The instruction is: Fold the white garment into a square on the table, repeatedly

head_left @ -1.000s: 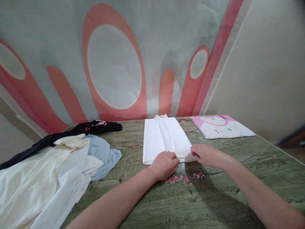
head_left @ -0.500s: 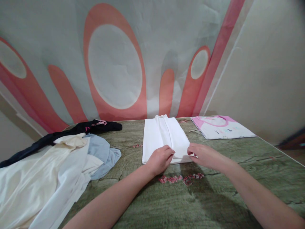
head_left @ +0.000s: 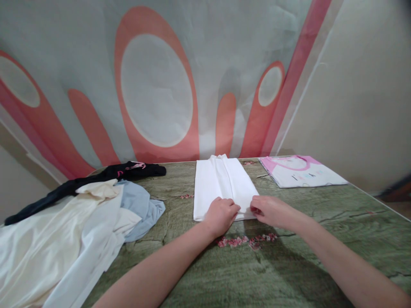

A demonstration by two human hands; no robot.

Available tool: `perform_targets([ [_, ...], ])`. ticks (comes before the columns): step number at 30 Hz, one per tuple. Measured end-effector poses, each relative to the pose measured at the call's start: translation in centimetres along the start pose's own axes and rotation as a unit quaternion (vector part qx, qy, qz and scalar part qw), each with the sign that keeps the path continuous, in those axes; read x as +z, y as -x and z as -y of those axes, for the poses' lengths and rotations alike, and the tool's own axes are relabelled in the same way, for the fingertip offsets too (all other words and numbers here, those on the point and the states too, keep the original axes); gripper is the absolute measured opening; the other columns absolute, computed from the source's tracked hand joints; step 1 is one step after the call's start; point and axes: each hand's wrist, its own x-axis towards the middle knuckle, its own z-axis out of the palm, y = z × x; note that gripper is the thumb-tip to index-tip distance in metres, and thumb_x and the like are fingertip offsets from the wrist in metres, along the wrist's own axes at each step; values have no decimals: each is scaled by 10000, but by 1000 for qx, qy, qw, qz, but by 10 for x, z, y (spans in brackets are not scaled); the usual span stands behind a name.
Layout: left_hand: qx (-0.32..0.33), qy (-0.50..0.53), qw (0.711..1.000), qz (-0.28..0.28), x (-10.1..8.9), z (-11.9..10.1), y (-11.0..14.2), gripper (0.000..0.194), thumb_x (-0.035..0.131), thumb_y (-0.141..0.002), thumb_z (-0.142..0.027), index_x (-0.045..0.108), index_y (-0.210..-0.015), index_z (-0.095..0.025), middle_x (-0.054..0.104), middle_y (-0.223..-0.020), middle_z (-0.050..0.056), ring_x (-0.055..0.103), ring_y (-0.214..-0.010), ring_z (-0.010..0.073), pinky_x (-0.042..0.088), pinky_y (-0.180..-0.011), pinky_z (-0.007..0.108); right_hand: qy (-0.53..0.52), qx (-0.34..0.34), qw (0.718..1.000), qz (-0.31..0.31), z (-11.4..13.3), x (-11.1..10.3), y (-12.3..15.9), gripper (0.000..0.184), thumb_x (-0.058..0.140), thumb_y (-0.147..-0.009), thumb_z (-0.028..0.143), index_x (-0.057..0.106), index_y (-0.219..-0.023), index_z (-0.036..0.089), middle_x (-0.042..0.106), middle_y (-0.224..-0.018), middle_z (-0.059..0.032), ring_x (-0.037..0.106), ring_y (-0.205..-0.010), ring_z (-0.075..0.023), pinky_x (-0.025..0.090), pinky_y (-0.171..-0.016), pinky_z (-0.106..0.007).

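The hands [head_left: 222, 215] [head_left: 270, 211] have drawn closer together, both pinching the folded white garment [head_left: 213, 184].

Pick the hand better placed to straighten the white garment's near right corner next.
Likely the right hand: it is at that spot, while the left hand lies farther left on the garment.

The folded pink-and-white shirt [head_left: 302, 172] shows "I'" and "A"; its paler letters [head_left: 319, 173] are unreadable
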Motion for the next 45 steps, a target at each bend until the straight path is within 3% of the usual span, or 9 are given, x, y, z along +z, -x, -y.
perform_targets([
  [5, -6, -3, 1000, -5, 0, 0, 0, 169, 447, -893, -255, 601, -877, -187, 586, -835, 45, 547, -797, 181, 393, -710, 302, -43, 1, 998, -44, -10, -5, 0, 157, 451, -791, 157, 607, -800, 173, 622, -803, -40, 567, -721, -152, 394, -675, -239],
  [12, -29, 16, 999, -18, -4, 2, 2, 101, 492, -842, -209, 578, -889, -186, 573, -867, 40, 535, -822, 177, 399, -721, 294, -47, 75, 992, -86, -40, -1, -1, 195, 437, -781, 127, 625, -825, 154, 623, -842, -59, 572, -774, -164, 408, -731, -259],
  [17, -21, 6, 1000, 4, 0, 1, 4, 96, 494, -838, -221, 576, -874, -188, 572, -856, 43, 539, -815, 187, 404, -722, 306, -68, 43, 993, -91, -37, 6, -3, 249, 426, -777, 91, 629, -904, 159, 627, -928, -67, 568, -885, -175, 399, -817, -274],
  [22, -21, 15, 1000, 17, -2, 0, 5, 108, 487, -845, -226, 582, -874, -185, 576, -864, 48, 541, -820, 185, 405, -721, 300, -98, -11, 994, -50, -28, 3, 0, 186, 485, -745, 112, 635, -841, 168, 629, -867, -56, 569, -823, -170, 413, -765, -259],
  [29, -16, 32, 999, 16, -2, 1, 5, 121, 468, -850, -208, 584, -880, -185, 577, -863, 44, 542, -816, 180, 403, -714, 294, -117, 24, 993, 10, -31, -7, 9, 202, 477, -704, 93, 636, -809, 161, 651, -819, -55, 574, -757, -167, 409, -712, -242],
  [34, -20, 33, 999, 13, 1, 1, 5, 119, 471, -851, -213, 580, -890, -186, 575, -866, 43, 538, -823, 180, 406, -722, 293, -123, 33, 992, 12, -36, -14, 11, 205, 426, -773, 130, 627, -781, 172, 657, -781, -44, 574, -726, -165, 401, -674, -238],
  [38, -19, 31, 999, 15, -1, 1, 5, 126, 460, -856, -215, 576, -895, -186, 569, -867, 46, 535, -818, 178, 409, -721, 291, -128, 50, 989, 49, -38, -16, 13, 242, 390, -830, 179, 608, -724, 177, 651, -714, -38, 567, -667, -160, 388, -627, -236],
  [41, -20, 39, 999, 9, -2, 1, 6, 116, 465, -849, -209, 571, -890, -186, 571, -864, 42, 535, -815, 178, 407, -720, 288, -124, 56, 989, 58, -35, -14, 15, 131, 474, -769, 178, 601, -801, 177, 643, -734, -30, 558, -659, -154, 375, -596, -225],
  [45, -24, 50, 998, 1, -1, 2, 6, 96, 475, -831, -192, 558, -877, -182, 575, -865, 38, 535, -809, 177, 404, -717, 286, -74, 47, 996, 34, -26, -4, 13, 222, 529, -640, 111, 564, -852, 169, 605, -848, -43, 549, -727, -158, 370, -636, -228],
])
